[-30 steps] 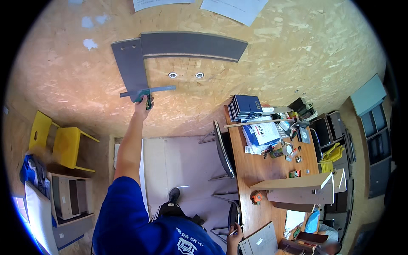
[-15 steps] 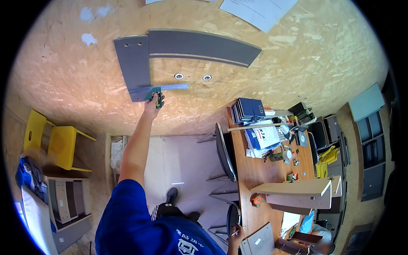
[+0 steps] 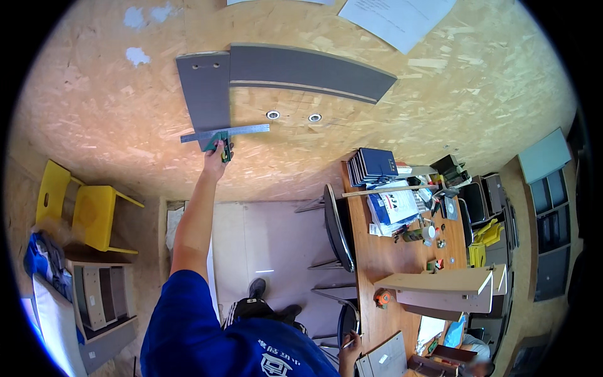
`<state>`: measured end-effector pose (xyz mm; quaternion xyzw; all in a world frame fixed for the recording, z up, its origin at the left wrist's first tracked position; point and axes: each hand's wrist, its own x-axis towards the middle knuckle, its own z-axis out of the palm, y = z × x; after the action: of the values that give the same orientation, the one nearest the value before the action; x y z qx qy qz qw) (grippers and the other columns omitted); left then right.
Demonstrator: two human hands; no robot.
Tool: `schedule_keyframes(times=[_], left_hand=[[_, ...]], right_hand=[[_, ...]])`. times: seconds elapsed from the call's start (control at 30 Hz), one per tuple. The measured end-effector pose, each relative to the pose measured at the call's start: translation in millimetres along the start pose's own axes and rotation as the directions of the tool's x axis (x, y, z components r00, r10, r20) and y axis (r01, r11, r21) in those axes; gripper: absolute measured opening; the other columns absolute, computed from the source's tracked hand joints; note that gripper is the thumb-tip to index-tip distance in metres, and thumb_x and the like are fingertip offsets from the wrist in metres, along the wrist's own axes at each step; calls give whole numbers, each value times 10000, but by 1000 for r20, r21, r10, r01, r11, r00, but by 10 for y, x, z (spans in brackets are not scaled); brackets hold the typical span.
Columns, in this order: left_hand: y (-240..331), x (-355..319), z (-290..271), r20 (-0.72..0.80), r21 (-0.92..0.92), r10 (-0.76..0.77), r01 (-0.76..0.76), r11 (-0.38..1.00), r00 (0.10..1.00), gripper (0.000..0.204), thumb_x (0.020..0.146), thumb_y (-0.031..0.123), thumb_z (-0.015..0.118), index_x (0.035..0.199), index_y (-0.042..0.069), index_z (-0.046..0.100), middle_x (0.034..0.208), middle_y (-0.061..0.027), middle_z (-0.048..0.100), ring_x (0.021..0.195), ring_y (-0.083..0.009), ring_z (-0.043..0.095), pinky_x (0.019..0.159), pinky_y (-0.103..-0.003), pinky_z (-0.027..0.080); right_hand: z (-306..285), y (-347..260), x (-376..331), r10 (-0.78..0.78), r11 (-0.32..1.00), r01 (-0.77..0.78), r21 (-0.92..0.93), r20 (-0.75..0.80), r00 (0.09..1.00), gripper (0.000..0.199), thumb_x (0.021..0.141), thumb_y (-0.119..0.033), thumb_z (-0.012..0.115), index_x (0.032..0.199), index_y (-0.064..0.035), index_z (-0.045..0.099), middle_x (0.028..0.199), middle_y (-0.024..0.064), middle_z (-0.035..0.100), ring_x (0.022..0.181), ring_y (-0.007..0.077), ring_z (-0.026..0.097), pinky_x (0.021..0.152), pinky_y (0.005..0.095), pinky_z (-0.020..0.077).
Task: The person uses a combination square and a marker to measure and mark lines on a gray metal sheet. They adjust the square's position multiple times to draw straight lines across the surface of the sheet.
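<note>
My left hand (image 3: 217, 160) reaches up to a chipboard wall (image 3: 113, 125) and grips the green stock of a metal square ruler (image 3: 242, 130). The ruler's blade lies level across the lower end of an upright grey panel (image 3: 204, 88). A long curved grey panel (image 3: 308, 72) joins that one at its top right. My right hand (image 3: 347, 352) hangs low beside my blue shirt, closed on a thin pencil-like stick (image 3: 353, 342).
Two round metal fittings (image 3: 293, 116) sit in the wall just right of the ruler. White paper sheets (image 3: 396, 19) hang higher up. A wooden desk (image 3: 383, 264) with blue binders, a dark chair (image 3: 336, 226), yellow chairs (image 3: 88, 210) and a low shelf (image 3: 100, 308) stand below.
My left hand has turned the ruler so its blade now lies level across the bottom of the upright grey panel. The view has shifted slightly.
</note>
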<state>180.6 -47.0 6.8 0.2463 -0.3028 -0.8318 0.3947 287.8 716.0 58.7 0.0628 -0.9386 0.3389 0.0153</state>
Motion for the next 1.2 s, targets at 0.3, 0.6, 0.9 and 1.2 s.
schedule_keyframes(times=[0.3,0.6,0.9,1.2], left_hand=[[10,125,1,65,-1,20,-20,1000,998,125,957,226,636,1053,148,614,1056,-23,671,979,-220,676,754,-359,553],[-24,173,65,86,19,26,-28,999,996,116,966,212,622,1062,147,616,1046,-35,675,975,-223,675,767,-373,551],[-28,217,41,101,15,46,-47,999,994,143,966,208,622,1087,130,615,1064,-37,667,981,-230,672,790,-390,553],[-11,232,159,82,25,51,-53,998,995,154,970,210,615,1084,107,620,1029,-50,673,933,-221,667,762,-383,551]], right_hand=[[50,274,147,-35,999,34,26,23,999,219,868,-44,595,1058,52,648,799,188,702,768,279,711,728,362,548],[30,181,185,-22,999,21,35,34,999,201,869,-31,595,1048,43,649,798,184,701,757,273,709,715,353,549],[32,289,161,-7,999,6,44,42,999,203,873,-32,600,1055,45,647,820,180,708,767,260,714,720,339,551],[-53,137,136,51,998,-53,34,54,997,185,901,-64,585,1051,33,630,828,148,703,793,235,692,748,340,532]])
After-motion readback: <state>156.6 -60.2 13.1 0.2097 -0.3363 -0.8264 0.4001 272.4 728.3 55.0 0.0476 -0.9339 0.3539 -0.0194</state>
